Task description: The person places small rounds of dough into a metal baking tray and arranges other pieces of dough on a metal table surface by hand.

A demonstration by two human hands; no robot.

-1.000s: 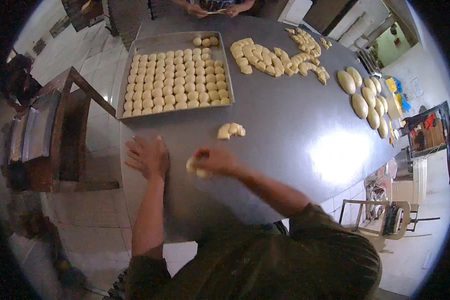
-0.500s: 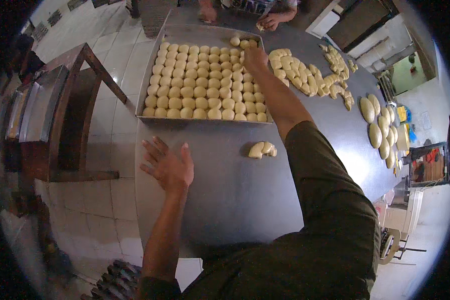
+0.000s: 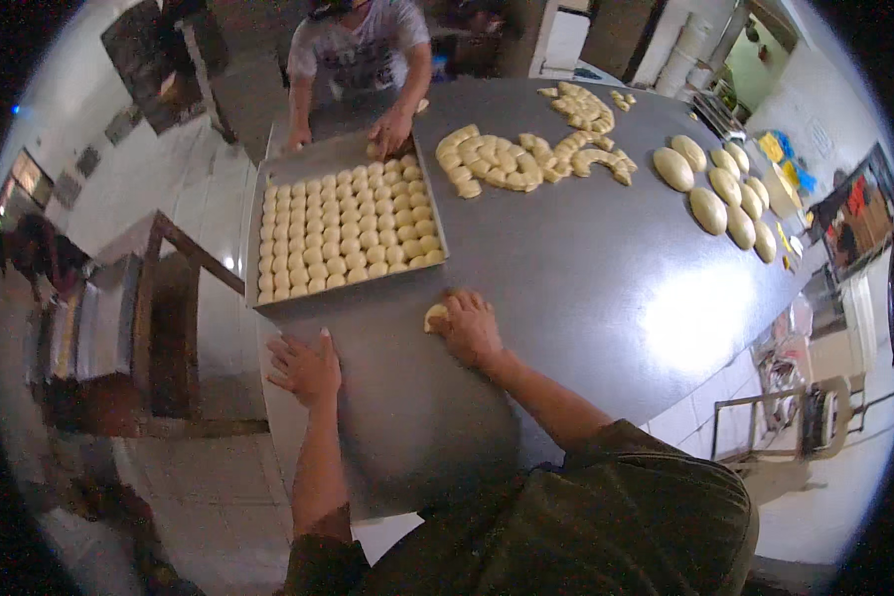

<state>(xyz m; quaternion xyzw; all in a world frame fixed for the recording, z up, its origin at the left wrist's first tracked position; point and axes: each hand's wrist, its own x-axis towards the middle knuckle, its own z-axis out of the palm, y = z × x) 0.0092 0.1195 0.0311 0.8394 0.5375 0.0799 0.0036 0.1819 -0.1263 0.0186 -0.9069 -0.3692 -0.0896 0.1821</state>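
Pale dough piece (image 3: pixel 435 317) lies under the right hand (image 3: pixel 470 328), its grip cupped over it; left hand (image 3: pixel 306 369) rests flat, fingers spread.

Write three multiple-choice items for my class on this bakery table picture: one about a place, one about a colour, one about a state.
1. Where does the dough piece under the right hand lie?
A. on the grey table, near the tray's front edge
B. inside the tray
C. on the floor

2. What colour is the table top?
A. white
B. grey
C. red

3. How is the left hand placed?
A. gripping the tray
B. holding a knife
C. spread flat on the table, holding nothing

Answers:
1 A, the piece sits on the bare table just in front of the metal tray.
2 B, the top is a dull grey with a glare patch.
3 C, its fingers are splayed on the surface, apart from the tray and the dough.
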